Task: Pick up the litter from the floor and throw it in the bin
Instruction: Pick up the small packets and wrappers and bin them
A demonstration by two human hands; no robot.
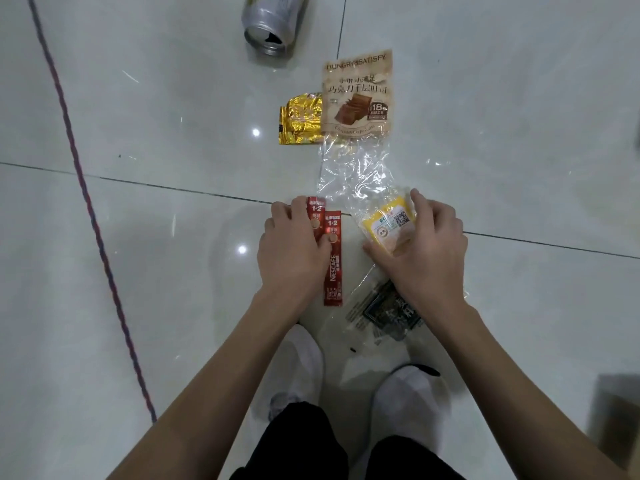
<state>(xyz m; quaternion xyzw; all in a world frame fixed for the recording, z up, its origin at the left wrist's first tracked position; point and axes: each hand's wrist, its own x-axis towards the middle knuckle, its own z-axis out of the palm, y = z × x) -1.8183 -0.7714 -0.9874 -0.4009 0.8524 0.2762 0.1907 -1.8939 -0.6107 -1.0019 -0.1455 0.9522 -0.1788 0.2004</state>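
Litter lies on the pale tiled floor in front of my feet. My left hand [292, 244] pinches two red Nescafe sachets [333, 261] that lie side by side. My right hand [420, 244] curls round a yellow wrapper [388, 225] with a QR code. Under my right wrist lies a clear wrapper with black print [384, 315]. Farther off are a beige and clear toast bag [356, 98], a crumpled gold foil wrapper [299, 121] and a silver can [272, 22] on its side. No bin is in view.
A red-blue braided cord [86, 199] runs across the floor on the left. My feet in white socks [408, 400] stand just behind the litter. A brown box corner [620, 431] shows at the lower right edge.
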